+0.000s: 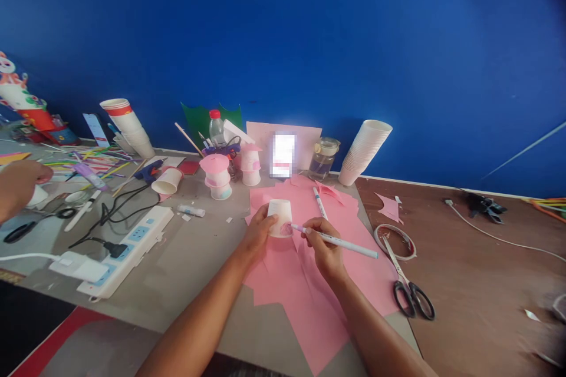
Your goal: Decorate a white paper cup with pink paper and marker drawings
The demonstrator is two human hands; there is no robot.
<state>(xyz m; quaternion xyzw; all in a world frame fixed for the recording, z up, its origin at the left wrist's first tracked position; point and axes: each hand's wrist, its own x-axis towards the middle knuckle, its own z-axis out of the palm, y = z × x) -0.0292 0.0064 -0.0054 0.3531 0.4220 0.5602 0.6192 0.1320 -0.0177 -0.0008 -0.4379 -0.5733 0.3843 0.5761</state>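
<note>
Your left hand (256,234) gripping white paper cup (280,215), upside down over pink paper (305,294) on bench (198,259). Your right hand (325,247) pinching pen (354,248), pen lying sideways, tip pointing left, touching pink spot (286,228) low on cup, I think. Both hands just beside cup.

From where I stand, the left forearm (207,312) and right forearm (375,330) stretch forward, bare, angling in toward each other. The left grip (259,234) is curled closed, fingers wrapped round from the left. The right grip (322,247) is pinched shut, knuckles up, just beside it.
</note>
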